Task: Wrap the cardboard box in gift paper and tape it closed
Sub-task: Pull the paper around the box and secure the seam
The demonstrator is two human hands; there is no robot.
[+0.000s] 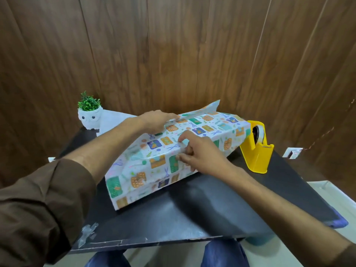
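The box (210, 130) lies across the black table, covered in white gift paper with green, orange and blue prints; no cardboard shows. A loose paper flap (127, 182) hangs down at the box's near left end, and a paper edge sticks up at the far end. My left hand (156, 120) lies flat on the top of the box near its far left edge, fingers straight. My right hand (194, 153) is at the near side of the box, fingertips pressing the paper along the top edge, with what looks like a small piece of clear tape under them.
A yellow tape dispenser (257, 149) stands just right of the box. A white owl-shaped pot with a green plant (89, 114) sits at the back left. Crumpled bits of clear tape (87, 234) stick to the black table (192, 212) at its near left edge. A wood-panelled wall stands behind.
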